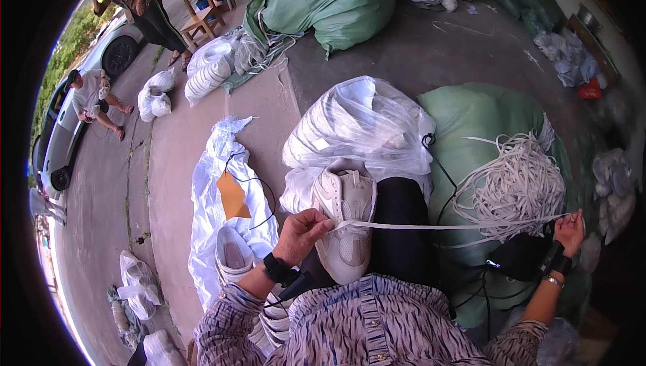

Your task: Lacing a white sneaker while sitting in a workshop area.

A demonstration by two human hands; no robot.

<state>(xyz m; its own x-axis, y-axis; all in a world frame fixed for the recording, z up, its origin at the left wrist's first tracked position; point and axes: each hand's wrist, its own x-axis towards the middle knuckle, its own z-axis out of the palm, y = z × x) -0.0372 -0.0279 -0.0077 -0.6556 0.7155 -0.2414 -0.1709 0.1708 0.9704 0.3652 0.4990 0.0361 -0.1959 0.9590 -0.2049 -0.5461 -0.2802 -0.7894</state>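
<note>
A white-grey sneaker (350, 251) rests on my lap, its toe toward me. A flat white shoelace (417, 226) stretches taut from the shoe's side out to the right. My left hand (303, 235) pinches the lace beside the shoe's eyelets. Far to the right, my right hand (569, 233) is closed on the other stretch of lace. Beside that hand, a tangled heap of white laces (515, 187) lies on a green sack (454, 107). How far the lace passes through the eyelets is hard to see.
A clear plastic bag (356, 117) with white contents sits beyond my knees. At my left are a white sheet (208, 171), an orange-brown card (233, 196) and stacked pale shoes (233, 253). A large green sack (330, 6) and a wooden chair (200, 12) stand farther off. Two people are at upper left.
</note>
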